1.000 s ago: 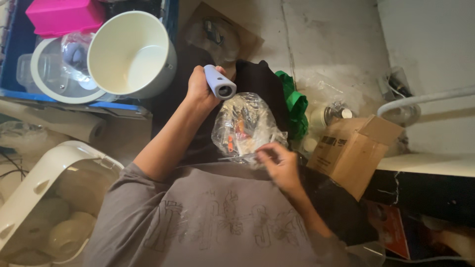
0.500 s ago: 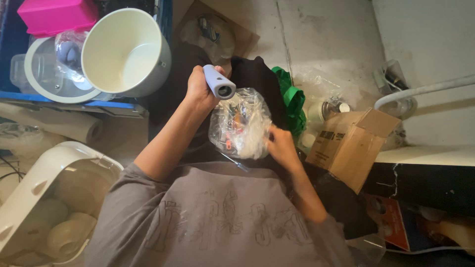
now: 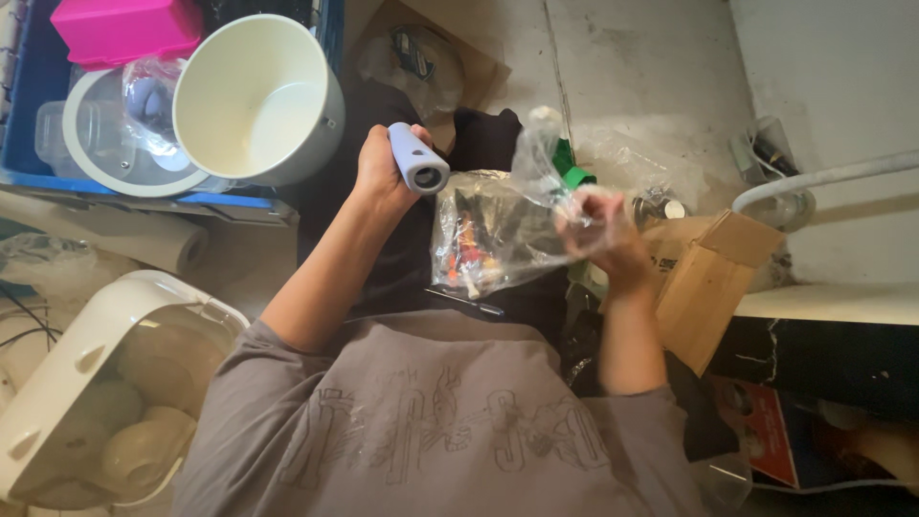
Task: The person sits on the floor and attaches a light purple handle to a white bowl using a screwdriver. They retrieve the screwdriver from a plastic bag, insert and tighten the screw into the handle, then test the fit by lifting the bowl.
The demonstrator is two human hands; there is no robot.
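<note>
My left hand (image 3: 381,172) grips a short lavender cylinder-shaped tool (image 3: 417,158), its dark round end pointing toward the camera. My right hand (image 3: 601,228) pinches the upper edge of a clear plastic bag (image 3: 493,230) that holds several small colourful items, orange and red among them. The bag hangs over my lap between the two hands, on dark cloth. A thin pen-like stick (image 3: 466,303) lies just under the bag on my lap.
A big cream bucket (image 3: 257,101) lies tilted in a blue crate (image 3: 29,96) with a pink box (image 3: 129,29) at upper left. An open cardboard box (image 3: 713,273) sits at the right. A white bin (image 3: 115,383) with pale objects stands at lower left. Green item (image 3: 574,172) behind the bag.
My right hand has risen from the bag's lower edge to its top right, pulling the plastic up and outward. The left hand keeps the lavender tool in about the same place.
</note>
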